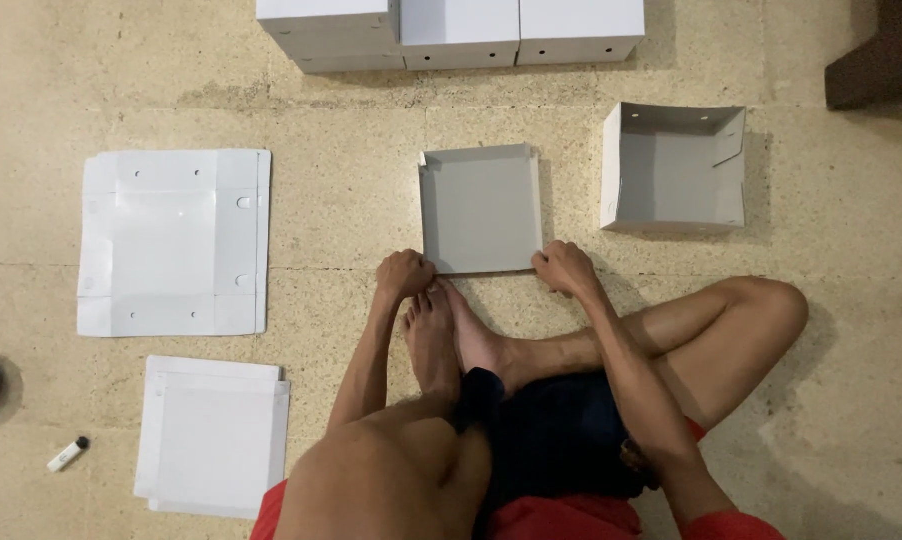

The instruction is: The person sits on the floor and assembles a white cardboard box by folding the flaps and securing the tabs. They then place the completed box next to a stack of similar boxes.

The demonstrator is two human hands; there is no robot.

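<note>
1. The person sits cross-legged on the floor (371, 180). A grey cardboard tray (481, 210) lies flat just ahead of the feet, its low side walls partly folded up.
2. The left hand (404, 273) is curled shut on the tray's near left corner, and the right hand (564, 268) is closed on its near right corner. Whether the fingers pinch the flaps or only press on them, I cannot tell.
3. Risk: the near wall looks the least raised. If the two hands push unevenly, the fold could come up crooked or the thin card could crease off its score line.
4. Risk: the tray rests loose on smooth floor, so a forward push could slide it away rather than bend the flap.
5. Risk: the bare feet (446, 335) lie just beside the near edge and could nudge or trap it.
6. A half-folded white box (674, 165) stands near the right; flat white sheets (176, 240) lie well apart on the left, so neither seems likely to interfere.
</note>
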